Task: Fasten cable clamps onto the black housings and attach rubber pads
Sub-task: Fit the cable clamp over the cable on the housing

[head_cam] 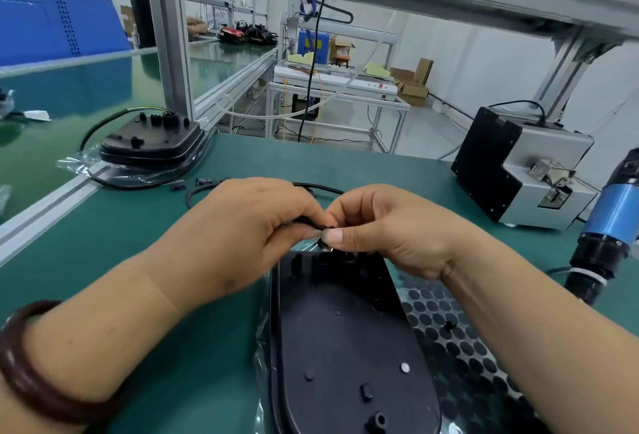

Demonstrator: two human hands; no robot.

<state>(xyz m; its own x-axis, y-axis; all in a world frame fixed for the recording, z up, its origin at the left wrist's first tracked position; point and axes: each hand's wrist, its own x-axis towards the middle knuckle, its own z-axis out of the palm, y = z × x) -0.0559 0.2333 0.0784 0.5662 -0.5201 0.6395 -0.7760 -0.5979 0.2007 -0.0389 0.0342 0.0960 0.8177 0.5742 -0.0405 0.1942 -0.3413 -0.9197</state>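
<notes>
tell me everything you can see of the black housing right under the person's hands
The black housing lies flat on the green mat, over crinkled clear film. It looks like matte black plastic: a long rounded plate dotted with small raised posts and bosses, plus one pale round spot. A sheet of round pads lies along its right side. Above its far end the left hand and right hand pinch a black cable; contact is unclear.

free: green mat (pixel 114 226) left | blocked: grey box (pixel 518 170), blue tool (pixel 608 222) right; housing stack (pixel 152 143) far-left
</notes>
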